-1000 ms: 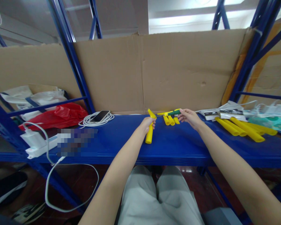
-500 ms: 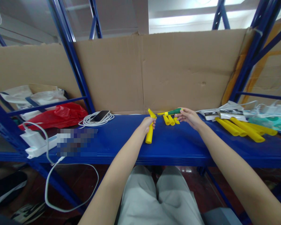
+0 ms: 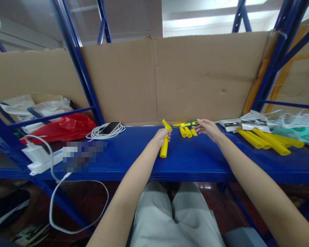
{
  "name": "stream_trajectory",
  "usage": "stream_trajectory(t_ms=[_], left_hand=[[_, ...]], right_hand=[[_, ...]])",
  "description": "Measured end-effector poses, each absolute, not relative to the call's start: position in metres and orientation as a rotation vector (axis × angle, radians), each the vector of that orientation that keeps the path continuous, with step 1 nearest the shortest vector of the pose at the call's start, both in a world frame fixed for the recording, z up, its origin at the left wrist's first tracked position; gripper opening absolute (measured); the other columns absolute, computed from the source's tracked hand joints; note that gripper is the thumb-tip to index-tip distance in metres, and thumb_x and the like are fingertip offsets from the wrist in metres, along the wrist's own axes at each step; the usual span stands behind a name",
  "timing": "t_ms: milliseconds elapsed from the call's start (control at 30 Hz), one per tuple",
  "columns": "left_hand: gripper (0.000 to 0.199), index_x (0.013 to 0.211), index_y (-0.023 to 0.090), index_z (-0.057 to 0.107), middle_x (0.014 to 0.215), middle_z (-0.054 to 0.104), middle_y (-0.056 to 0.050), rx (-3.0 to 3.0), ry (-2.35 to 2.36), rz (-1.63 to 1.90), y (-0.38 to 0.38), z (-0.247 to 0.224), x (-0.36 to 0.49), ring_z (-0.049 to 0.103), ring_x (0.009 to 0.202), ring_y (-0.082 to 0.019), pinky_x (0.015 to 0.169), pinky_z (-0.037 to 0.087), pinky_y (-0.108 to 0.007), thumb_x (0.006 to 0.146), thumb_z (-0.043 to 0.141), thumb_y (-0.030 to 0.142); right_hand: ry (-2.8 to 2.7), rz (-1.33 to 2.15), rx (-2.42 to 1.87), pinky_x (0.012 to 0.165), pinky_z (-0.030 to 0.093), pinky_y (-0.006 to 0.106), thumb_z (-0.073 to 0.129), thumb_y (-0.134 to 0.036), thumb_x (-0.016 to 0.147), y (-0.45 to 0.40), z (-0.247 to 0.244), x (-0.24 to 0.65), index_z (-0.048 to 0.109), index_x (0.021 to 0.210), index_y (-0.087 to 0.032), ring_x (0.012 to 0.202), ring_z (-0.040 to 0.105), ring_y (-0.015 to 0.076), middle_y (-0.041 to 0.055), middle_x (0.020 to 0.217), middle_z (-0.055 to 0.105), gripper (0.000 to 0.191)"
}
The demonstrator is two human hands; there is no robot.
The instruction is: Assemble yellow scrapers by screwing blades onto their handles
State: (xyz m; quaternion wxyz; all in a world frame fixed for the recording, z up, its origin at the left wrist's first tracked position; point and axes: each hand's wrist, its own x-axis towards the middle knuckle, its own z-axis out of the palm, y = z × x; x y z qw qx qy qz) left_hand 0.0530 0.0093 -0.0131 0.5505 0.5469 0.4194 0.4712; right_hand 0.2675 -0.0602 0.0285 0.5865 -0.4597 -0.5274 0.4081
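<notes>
Cardboard (image 3: 195, 79) walls the blue tabletop (image 3: 134, 154). Well behind its front edge, the left hand (image 3: 164, 136) grips a yellow tube (image 3: 164, 150); the right hand (image 3: 206, 128) pinches a screwdriver (image 3: 190, 124).

Cardboard panel (image 3: 195, 75) behind blue shelf (image 3: 134, 145); dark-red floor (image 3: 221, 206) below.

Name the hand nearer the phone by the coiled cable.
Left. The left hand is right of the phone, gripping a yellow tube; the right hand is farther right.
</notes>
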Motion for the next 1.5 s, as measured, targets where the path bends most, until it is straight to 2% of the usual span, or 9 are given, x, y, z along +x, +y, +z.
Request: stream_trajectory(t_ms=[267, 433, 533, 733, 867, 1067, 1233, 1333, 1500], left_hand=[[0.009, 0.090, 0.014, 0.056, 0.051, 0.045, 0.001, 1.272, 1.014, 1.104, 0.012, -0.015, 0.054, 0.043, 0.049, -0.010, 0.051, 0.035, -0.027, 0.086, 0.057, 0.022], [0.008, 0.090, 0.014, 0.056, 0.051, 0.045, 0.000, 1.243, 1.055, 1.098, 0.013, -0.014, 0.055, 0.042, 0.048, -0.009, 0.052, 0.036, -0.027, 0.087, 0.056, 0.021], [0.009, 0.091, 0.014, 0.056, 0.052, 0.047, 0.000, 1.236, 1.070, 1.097, 0.013, -0.014, 0.055, 0.043, 0.049, -0.010, 0.052, 0.036, -0.027, 0.087, 0.055, 0.022], [0.011, 0.092, 0.014, 0.056, 0.053, 0.048, -0.001, 1.247, 1.067, 1.091, 0.010, -0.013, 0.055, 0.045, 0.050, -0.011, 0.052, 0.036, -0.028, 0.087, 0.055, 0.024], [0.012, 0.093, 0.015, 0.055, 0.054, 0.048, -0.001, 1.264, 1.050, 1.090, 0.007, -0.012, 0.056, 0.046, 0.051, -0.011, 0.052, 0.036, -0.028, 0.087, 0.055, 0.026], [0.012, 0.094, 0.015, 0.055, 0.053, 0.047, 0.000, 1.272, 1.037, 1.090, 0.004, -0.010, 0.055, 0.045, 0.051, -0.011, 0.052, 0.036, -0.028, 0.087, 0.055, 0.025], [0.012, 0.094, 0.014, 0.055, 0.054, 0.049, -0.002, 1.262, 1.039, 1.092, 0.001, -0.008, 0.054, 0.047, 0.052, -0.012, 0.053, 0.036, -0.029, 0.087, 0.056, 0.024], [0.012, 0.094, 0.015, 0.055, 0.054, 0.049, -0.002, 1.258, 1.031, 1.092, -0.001, -0.007, 0.053, 0.048, 0.053, -0.012, 0.053, 0.036, -0.029, 0.086, 0.057, 0.025], [0.011, 0.093, 0.015, 0.055, 0.055, 0.051, -0.003, 1.240, 1.050, 1.081, -0.003, -0.005, 0.054, 0.050, 0.055, -0.013, 0.053, 0.037, -0.029, 0.086, 0.056, 0.023]], right_hand=[[-1.228, 0.964, -1.097, 0.051, 0.049, 0.018, 0.050, -0.022, 0.091, -0.064, 0.030, 0.268, 0.059, 0.098, -0.017, 0.049, 0.062, 0.0098, 0.0022, 0.063, 0.069, 0.012], [-1.256, 1.030, -1.030, 0.053, 0.049, 0.017, 0.047, -0.016, 0.091, -0.065, 0.031, 0.267, 0.059, 0.093, -0.017, 0.058, 0.066, 0.0105, 0.0038, 0.072, 0.072, 0.012], [-1.250, 1.011, -1.020, 0.052, 0.048, 0.017, 0.047, -0.015, 0.091, -0.066, 0.032, 0.266, 0.057, 0.084, -0.016, 0.054, 0.065, 0.0099, 0.0038, 0.069, 0.072, 0.012], [-1.210, 0.937, -1.125, 0.044, 0.046, 0.017, 0.053, -0.027, 0.090, -0.066, 0.032, 0.265, 0.053, 0.070, -0.015, 0.045, 0.061, 0.0093, 0.0069, 0.065, 0.071, 0.023], [-1.192, 0.913, -1.146, 0.045, 0.047, 0.016, 0.053, -0.030, 0.090, -0.066, 0.033, 0.264, 0.055, 0.072, -0.015, 0.050, 0.064, 0.0102, 0.0083, 0.070, 0.072, 0.023], [-1.202, 0.924, -1.128, 0.046, 0.047, 0.017, 0.054, -0.022, 0.089, -0.065, 0.032, 0.265, 0.057, 0.080, -0.017, 0.048, 0.063, 0.0105, 0.0031, 0.065, 0.071, 0.010], [-1.234, 0.965, -1.064, 0.050, 0.048, 0.018, 0.056, -0.020, 0.087, -0.064, 0.031, 0.268, 0.058, 0.085, -0.017, 0.057, 0.067, 0.0121, 0.0039, 0.070, 0.072, 0.004], [-1.258, 0.970, -1.047, 0.053, 0.048, 0.018, 0.057, -0.022, 0.087, -0.063, 0.030, 0.268, 0.059, 0.084, -0.017, 0.058, 0.067, 0.0121, 0.0040, 0.072, 0.072, 0.005], [-1.248, 0.934, -1.081, 0.047, 0.046, 0.018, 0.059, -0.029, 0.086, -0.063, 0.030, 0.268, 0.055, 0.075, -0.016, 0.044, 0.060, 0.0094, 0.0023, 0.058, 0.067, 0.017]])
